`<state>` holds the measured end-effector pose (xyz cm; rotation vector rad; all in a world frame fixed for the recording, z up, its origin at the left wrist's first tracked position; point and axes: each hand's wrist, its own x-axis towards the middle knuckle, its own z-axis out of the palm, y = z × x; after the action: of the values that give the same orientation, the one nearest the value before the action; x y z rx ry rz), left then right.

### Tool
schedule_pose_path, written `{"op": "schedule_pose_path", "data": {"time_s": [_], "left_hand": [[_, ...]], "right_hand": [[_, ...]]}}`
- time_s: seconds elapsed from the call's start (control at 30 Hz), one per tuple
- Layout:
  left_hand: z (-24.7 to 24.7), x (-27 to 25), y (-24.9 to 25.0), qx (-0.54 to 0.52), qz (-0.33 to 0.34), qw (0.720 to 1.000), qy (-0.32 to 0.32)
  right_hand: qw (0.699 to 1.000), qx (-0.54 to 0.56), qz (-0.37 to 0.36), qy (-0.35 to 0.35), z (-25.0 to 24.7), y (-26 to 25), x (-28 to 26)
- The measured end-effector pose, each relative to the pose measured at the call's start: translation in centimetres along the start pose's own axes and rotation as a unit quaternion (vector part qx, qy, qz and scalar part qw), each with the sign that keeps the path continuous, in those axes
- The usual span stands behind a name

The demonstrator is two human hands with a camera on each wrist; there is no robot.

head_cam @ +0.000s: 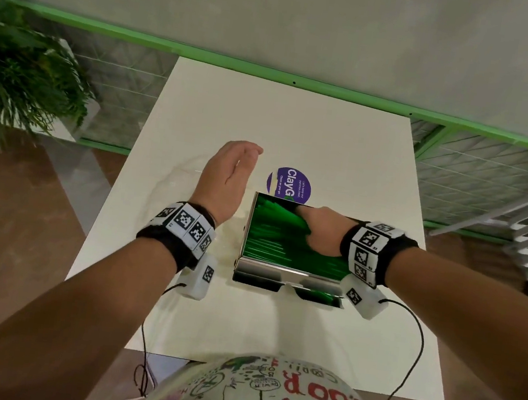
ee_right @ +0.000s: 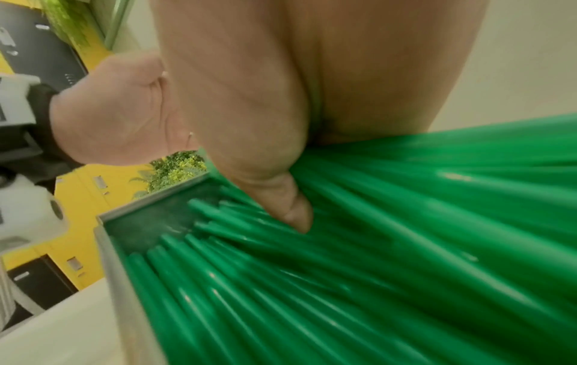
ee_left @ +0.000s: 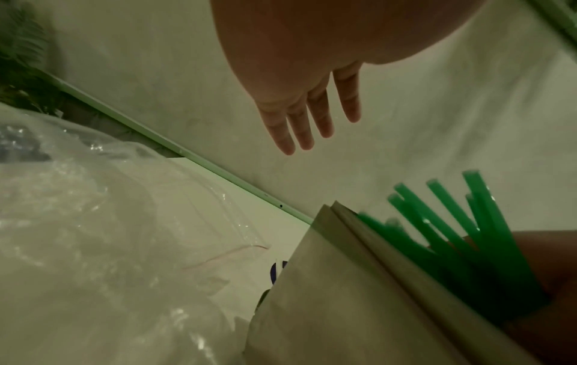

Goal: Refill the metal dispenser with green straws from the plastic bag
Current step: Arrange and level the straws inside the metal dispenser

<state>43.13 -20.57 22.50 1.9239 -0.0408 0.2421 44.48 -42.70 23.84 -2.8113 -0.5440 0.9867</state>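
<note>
Two hands: right (head_cam: 322, 230) gripping green straws (head_cam: 270, 244), left (head_cam: 228, 179) flat, empty.

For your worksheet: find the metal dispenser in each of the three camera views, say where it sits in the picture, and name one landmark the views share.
Head: the metal dispenser sits centre-right on the white table.
Left wrist: its outer wall fills the lower right.
Right wrist: its rim corner is lower left.
Shared landmark: the green straws inside it, with the right hand among them.

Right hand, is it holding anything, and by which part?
The right hand grips a bunch of green straws around their middle, inside the dispenser.
</note>
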Motion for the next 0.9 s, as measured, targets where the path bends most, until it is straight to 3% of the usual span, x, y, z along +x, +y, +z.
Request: {"op": "schedule_pose_path", "data": {"time_s": [0.27, 0.33, 0.43, 0.5, 0.57, 0.63, 0.8, 0.9], "left_hand": [[2.0, -1.4, 0.3, 0.069, 0.040, 0.994, -0.073], [2.9, -2.0, 0.1, 0.104, 0.055, 0.988, -0.103], [4.3, -2.8, -0.6, 0.169, 0.071, 0.971, -0.152], [4.9, -3.3, -1.4, 0.222, 0.082, 0.954, -0.186], [5.2, -3.7, -1.9, 0.248, 0.080, 0.945, -0.196], [5.2, -3.7, -1.9, 0.235, 0.067, 0.952, -0.185], [5.1, -3.9, -2.3, 0.201, 0.059, 0.963, -0.168], [5.3, -4.0, -2.3, 0.193, 0.059, 0.967, -0.153]], "right_hand": [[1.000, -0.026, 0.001, 0.012, 0.2, 1.2, -0.3], [0.999, -0.006, -0.029, 0.044, 0.2, 1.3, -1.0], [0.985, 0.023, -0.091, 0.147, 0.2, 1.3, -2.3], [0.988, 0.072, -0.091, 0.101, 0.2, 0.8, -3.1], [0.992, 0.101, -0.062, -0.036, 0.8, 0.1, -3.6], [0.983, 0.146, -0.019, -0.106, 2.2, -0.5, -3.2], [0.931, 0.329, 0.090, -0.132, 1.7, 0.1, -2.0], [0.913, 0.371, 0.082, -0.151, 0.8, 0.4, -2.5]]}}
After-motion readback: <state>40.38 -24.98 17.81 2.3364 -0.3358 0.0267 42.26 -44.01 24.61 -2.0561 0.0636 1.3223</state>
